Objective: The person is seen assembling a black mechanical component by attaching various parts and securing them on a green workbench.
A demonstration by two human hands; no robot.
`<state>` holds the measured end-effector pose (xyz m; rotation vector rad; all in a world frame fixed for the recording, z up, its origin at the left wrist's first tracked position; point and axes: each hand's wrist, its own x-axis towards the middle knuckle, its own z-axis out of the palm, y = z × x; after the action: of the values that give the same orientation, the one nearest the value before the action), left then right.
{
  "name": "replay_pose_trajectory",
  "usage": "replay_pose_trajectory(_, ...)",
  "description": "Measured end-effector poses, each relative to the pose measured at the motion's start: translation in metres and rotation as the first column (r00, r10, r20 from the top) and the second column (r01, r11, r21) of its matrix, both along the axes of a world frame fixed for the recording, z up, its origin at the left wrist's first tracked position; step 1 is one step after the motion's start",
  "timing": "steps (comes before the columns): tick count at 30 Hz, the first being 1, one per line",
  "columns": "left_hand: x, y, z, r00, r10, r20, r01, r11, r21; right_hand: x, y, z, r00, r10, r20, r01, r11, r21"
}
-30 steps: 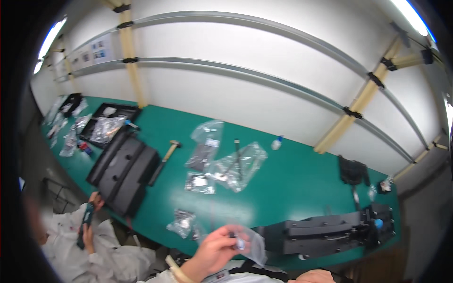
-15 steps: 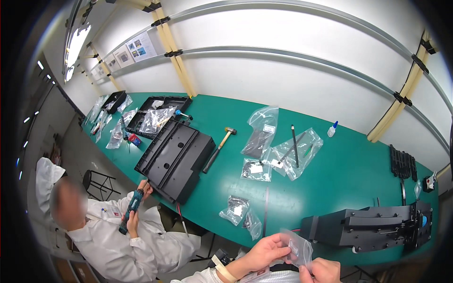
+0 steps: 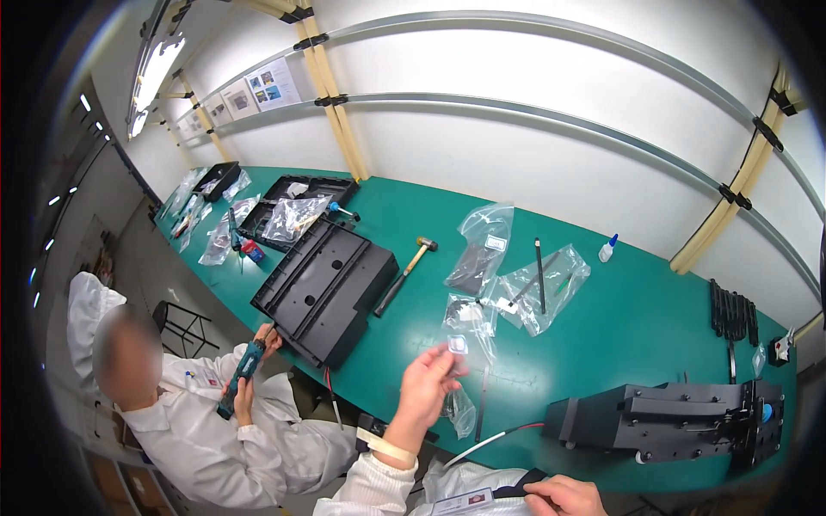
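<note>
My left hand (image 3: 428,385) is raised above the near edge of the green table (image 3: 619,318) and pinches a small clear plastic bag (image 3: 465,331) with a white label. Another small clear bag (image 3: 461,411) lies on the table just below it. My right hand (image 3: 564,496) is down at my chest, fingers curled against my white coat, with nothing visible in it. A long black assembly (image 3: 662,421) sits on the table to my right, with a cable running from it toward me.
A seated person in white (image 3: 181,421) at the left holds a teal power screwdriver (image 3: 243,376) against a black tray (image 3: 325,288). A hammer (image 3: 404,273), several clear bags (image 3: 533,288), a small white bottle (image 3: 607,249) and black parts (image 3: 731,311) lie on the table.
My left hand has lifted the small bag up over the table. My right hand has let go of it and dropped to my chest. The view has tilted and shifted.
</note>
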<state>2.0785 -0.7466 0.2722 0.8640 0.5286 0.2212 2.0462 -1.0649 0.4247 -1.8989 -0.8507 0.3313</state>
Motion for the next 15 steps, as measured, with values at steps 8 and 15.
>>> replay_pose_trajectory(8, 0.012, 0.035, -0.016, 0.906, 0.37, -0.204, 0.014, 0.457, 0.889, 0.003, -0.019, -0.002, 0.997, -0.015, -0.075, 0.015, 1.0, 0.005)
replay_pose_trajectory(15, -0.056, 0.058, -0.029, 0.985, 0.06, -0.164, 0.151, 0.183, 0.971, 0.005, -0.039, -0.029, 0.973, -0.14, -0.184, 0.135, 0.99, -0.038)
